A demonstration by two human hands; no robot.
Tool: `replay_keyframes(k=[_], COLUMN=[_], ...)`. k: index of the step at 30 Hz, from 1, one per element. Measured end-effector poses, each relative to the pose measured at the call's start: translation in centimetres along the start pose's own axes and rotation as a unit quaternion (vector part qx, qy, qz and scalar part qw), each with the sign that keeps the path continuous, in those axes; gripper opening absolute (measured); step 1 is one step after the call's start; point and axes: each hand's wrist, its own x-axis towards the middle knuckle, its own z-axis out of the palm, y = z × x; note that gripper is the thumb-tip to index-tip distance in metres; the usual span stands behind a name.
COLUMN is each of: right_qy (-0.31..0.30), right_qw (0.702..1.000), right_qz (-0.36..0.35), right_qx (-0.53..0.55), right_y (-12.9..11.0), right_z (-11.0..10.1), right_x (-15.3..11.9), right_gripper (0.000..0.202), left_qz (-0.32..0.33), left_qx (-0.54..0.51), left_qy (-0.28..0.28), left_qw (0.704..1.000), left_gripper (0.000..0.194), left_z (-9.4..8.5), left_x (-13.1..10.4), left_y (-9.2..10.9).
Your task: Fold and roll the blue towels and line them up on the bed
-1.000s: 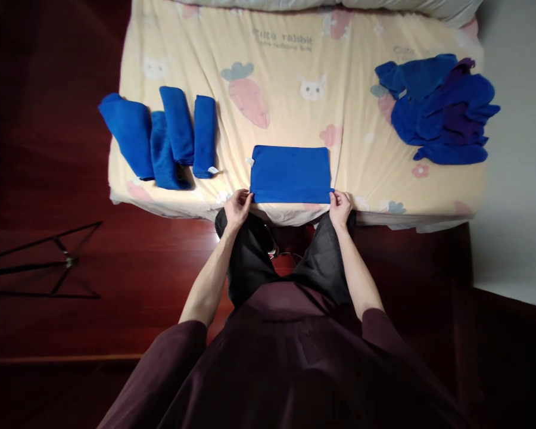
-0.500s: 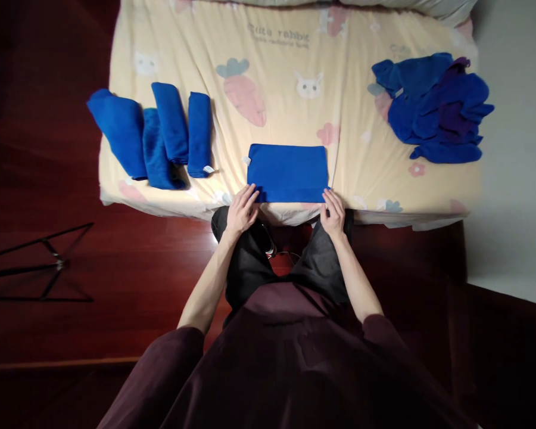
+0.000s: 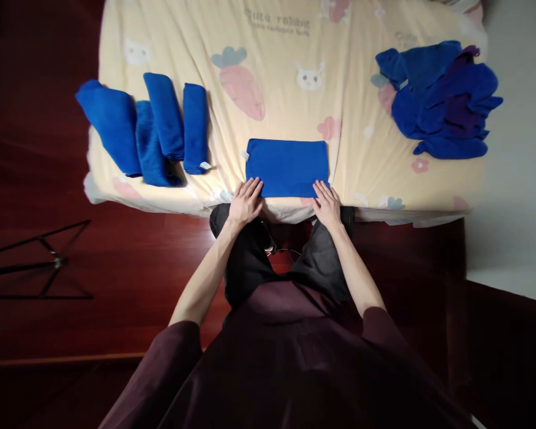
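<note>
A blue towel (image 3: 288, 167) lies flat as a rectangle near the front edge of the bed, with a small white tag at its left side. My left hand (image 3: 246, 201) rests on its near left corner, fingers stretched out. On the near right corner lies my right hand (image 3: 327, 204), its fingers also extended flat. Left of this towel are several rolled or folded blue towels, among them a slim roll (image 3: 195, 128) with a white tag and a wider one (image 3: 111, 128) at the far left.
A crumpled heap of blue and purple cloths (image 3: 438, 101) sits at the right of the bed. The bed sheet (image 3: 277, 107) is pale yellow with carrot and rabbit prints. Black tripod legs (image 3: 49, 262) stand on the dark red floor at left. A pale wall (image 3: 518, 179) borders the right.
Both hands have moved from the towel's near corners slightly inward and lie flatter on it. The camera view has shifted a little; the other towels stay in place.
</note>
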Motion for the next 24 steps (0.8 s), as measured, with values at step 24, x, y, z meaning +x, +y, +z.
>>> replay_keyframes(k=[24], right_qy=[0.101], right_qw=[0.976], right_qz=[0.050], right_qx=[0.187], right_y=[2.9], right_z=[-0.9], right_x=[-0.4], right_gripper=[0.050], left_qz=[-0.078], left_qx=[-0.241], left_qy=[0.056], left_qw=[0.966], left_gripper=[0.045], left_z=[-1.8], left_x=[-0.8], left_y=[-2.0])
